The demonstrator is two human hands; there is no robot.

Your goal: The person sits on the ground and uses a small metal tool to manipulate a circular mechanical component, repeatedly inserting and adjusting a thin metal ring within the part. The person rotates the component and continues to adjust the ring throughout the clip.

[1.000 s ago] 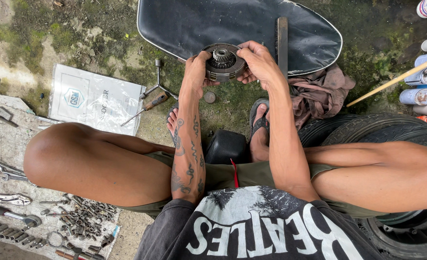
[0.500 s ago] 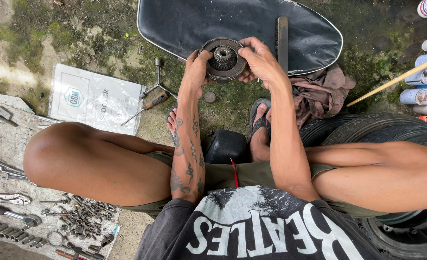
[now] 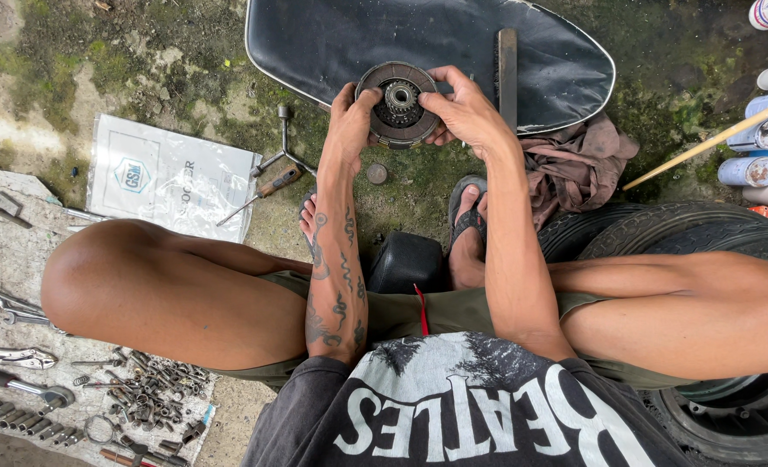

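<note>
Holding round dark metal clutch disc w/ toothed centre hub (image 3: 398,104) up betw both hands, over black scooter seat (image 3: 314,43). Left hand (image 3: 349,117) clamps left rim, right hand (image 3: 466,112) right rim; both closed on it. Disc face toward camera, axis pointing up at viewer. Hands equally near.

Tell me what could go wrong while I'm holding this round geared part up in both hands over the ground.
The round geared part is gripped only at its rim by the left hand and right hand; a slip could drop it toward the sandalled foot just below. Any small piece coming loose might vanish into the mossy ground.
</note>
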